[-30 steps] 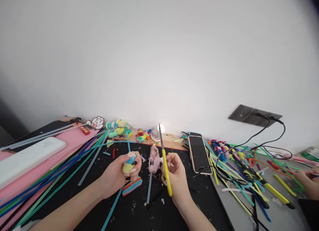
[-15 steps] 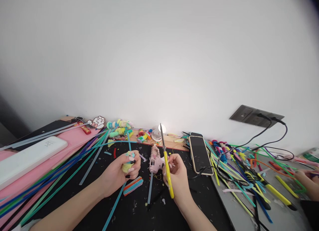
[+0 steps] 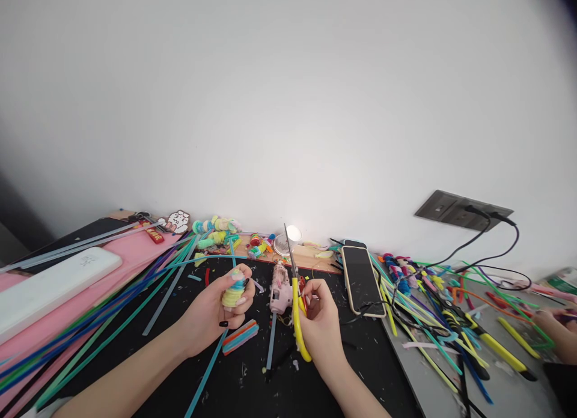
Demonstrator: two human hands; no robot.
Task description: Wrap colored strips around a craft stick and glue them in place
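My left hand [image 3: 211,313] is closed around a small fuzzy pipe-cleaner coil [image 3: 233,290] in yellow, blue and white. Scissors [image 3: 296,310] with yellow handles are in my right hand [image 3: 321,319], their dark blades pointing up and away from me. Just left of the scissors lies a pink glue gun [image 3: 280,295], partly covered by them, with a translucent glue stick [image 3: 271,341] sticking out towards me. A short bundle of orange and blue pipe-cleaner pieces [image 3: 241,337] rests below my left hand on the black mat [image 3: 329,382].
Long pipe cleaners [image 3: 99,328] and a white power bank [image 3: 67,286] lie at left. Finished fuzzy coils [image 3: 216,226] line the wall. At right are a phone [image 3: 363,280], yellow-handled pliers [image 3: 500,352], cables and a wall socket [image 3: 464,211]. Another person's hand [image 3: 554,325] is at far right.
The scissors have turned in my right hand, their tip swinging left. My left fingers have shifted on the coil, so more of its yellow and blue shows.
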